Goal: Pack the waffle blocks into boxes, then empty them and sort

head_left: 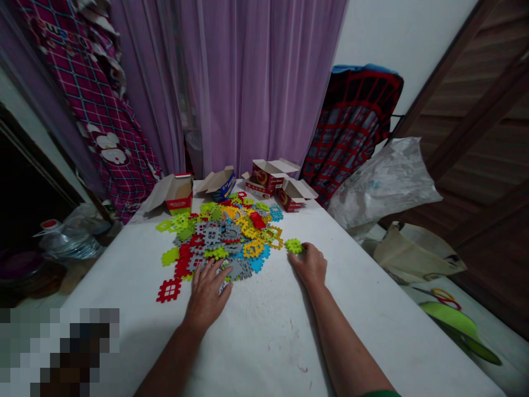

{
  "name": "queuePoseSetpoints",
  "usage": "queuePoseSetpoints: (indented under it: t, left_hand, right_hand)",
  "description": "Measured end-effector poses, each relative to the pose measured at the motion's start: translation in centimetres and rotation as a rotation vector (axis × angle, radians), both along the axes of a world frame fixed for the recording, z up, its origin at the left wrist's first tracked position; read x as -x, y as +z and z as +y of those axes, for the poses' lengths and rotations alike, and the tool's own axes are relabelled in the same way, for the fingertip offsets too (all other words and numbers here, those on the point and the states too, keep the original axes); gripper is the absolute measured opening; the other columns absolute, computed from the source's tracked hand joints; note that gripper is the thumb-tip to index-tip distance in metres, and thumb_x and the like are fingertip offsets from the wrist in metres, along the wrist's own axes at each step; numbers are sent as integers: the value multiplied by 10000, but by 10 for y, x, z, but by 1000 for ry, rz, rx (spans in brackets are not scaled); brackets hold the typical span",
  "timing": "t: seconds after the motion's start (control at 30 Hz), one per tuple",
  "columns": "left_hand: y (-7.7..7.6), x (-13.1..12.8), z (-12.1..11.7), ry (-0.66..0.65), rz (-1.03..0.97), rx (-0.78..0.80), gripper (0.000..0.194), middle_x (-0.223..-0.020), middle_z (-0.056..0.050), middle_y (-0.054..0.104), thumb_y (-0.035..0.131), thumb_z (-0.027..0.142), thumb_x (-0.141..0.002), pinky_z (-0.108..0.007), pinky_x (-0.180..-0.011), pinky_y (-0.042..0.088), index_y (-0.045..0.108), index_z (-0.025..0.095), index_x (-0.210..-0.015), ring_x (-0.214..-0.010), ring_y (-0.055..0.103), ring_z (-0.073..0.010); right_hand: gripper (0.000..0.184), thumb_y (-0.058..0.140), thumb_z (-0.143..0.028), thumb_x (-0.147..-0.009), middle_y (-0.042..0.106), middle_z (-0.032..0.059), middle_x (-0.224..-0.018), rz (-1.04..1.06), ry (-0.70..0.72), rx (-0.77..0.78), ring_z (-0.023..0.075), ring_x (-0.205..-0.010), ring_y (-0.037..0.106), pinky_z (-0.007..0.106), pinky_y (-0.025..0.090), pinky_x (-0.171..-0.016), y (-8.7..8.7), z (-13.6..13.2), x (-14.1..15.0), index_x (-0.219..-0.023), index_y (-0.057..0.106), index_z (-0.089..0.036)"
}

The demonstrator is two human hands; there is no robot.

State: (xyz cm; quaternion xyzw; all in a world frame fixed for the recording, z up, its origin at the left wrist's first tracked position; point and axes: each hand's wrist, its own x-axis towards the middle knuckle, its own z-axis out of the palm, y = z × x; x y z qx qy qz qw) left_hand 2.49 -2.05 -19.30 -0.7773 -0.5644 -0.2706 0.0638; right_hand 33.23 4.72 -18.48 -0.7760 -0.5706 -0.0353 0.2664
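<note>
A heap of flat plastic interlocking pieces (211,234) in grey, green, yellow, red and blue spreads over the white table. My left hand (207,292) lies at the heap's near edge, fingers spread over grey pieces. To the right of the heap, my right hand (309,266) grips a lime-green interlocking piece (293,245) between thumb and fingers, at the table surface. A red square piece (168,290) with a window-like centre lies apart, left of my left hand.
Open boxes stand along the table's back: a red one (181,194), a blue one (223,185) and several red ones behind the heap. Beyond the right edge are a plastic bag (384,179), a cloth bag (417,253) and scissors (444,298). A water jug (70,240) stands left.
</note>
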Motion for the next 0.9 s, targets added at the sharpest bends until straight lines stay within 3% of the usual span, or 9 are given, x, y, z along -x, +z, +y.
queuePoseSetpoints:
  t: [0.3,0.5,0.7,0.9]
  left_hand:
    - [-2,0,1,-1,-10,-10,346,-1340,-59,602,518,299,-886,-567,-1127,281,647,292,-1207,-1318,461,-306]
    - [-3,2,0,-9,5,-21,346,-1342,-59,599,518,310,-894,-560,-1132,271,637,289,-1218,-1322,454,-302]
    - [-3,2,0,-9,9,-24,340,-1343,-59,597,523,304,-894,-562,-1128,272,634,287,-1215,-1320,453,-296]
    - [-3,0,1,-5,-1,-41,345,-1338,-68,600,546,273,-870,-578,-1112,284,642,286,-1201,-1312,456,-306]
  right_hand:
    - [452,639,-418,-783,693,128,-1001,-13,-52,138,275,-953,619,345,382,-760,14,3,5,-1151,589,-161]
    - [493,611,-438,-819,685,131,-1054,26,-88,200,274,-1014,613,343,384,-804,26,30,2,-1214,540,-152]
    - [492,615,-438,-822,683,133,-1063,23,-85,212,274,-1025,612,347,389,-819,26,54,0,-1220,543,-158]
    - [544,624,-462,-800,671,142,-1111,68,-63,171,284,-1051,599,358,402,-835,22,52,-2,-1236,544,-148]
